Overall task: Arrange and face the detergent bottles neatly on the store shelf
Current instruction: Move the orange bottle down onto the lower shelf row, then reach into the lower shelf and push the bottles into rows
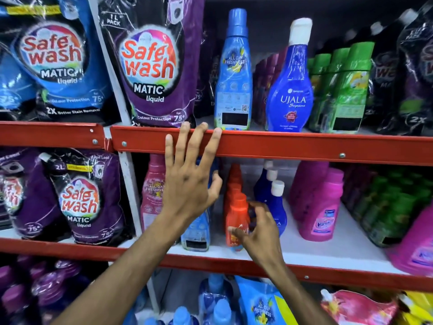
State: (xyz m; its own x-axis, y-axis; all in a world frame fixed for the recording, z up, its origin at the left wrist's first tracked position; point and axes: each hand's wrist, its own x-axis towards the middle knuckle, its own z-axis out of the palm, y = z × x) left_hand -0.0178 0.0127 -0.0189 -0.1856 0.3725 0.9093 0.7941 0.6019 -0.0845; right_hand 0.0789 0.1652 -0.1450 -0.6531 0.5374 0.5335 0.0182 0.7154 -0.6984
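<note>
On the middle shelf a small red bottle [237, 213] stands at the front of a row of red bottles. My right hand [260, 227] has its fingers curled around the front red bottle's lower right side. My left hand [189, 174] is spread open in front of a light blue bottle [195, 231], fingertips up against the red shelf rail [281, 146], holding nothing. A pink bottle [152, 191] stands left of it. Dark blue white-capped bottles [274, 195] stand right of the red row. On the upper shelf a tall blue bottle [234, 73] and a blue Ujala bottle [291, 90] face forward.
Purple and blue Safewash pouches [150, 66] fill the left of both shelves. Green bottles [339, 90] stand upper right, pink Vanish bottles [321, 205] and more green ones middle right. The lower shelf holds blue bottles [215, 299] and pouches.
</note>
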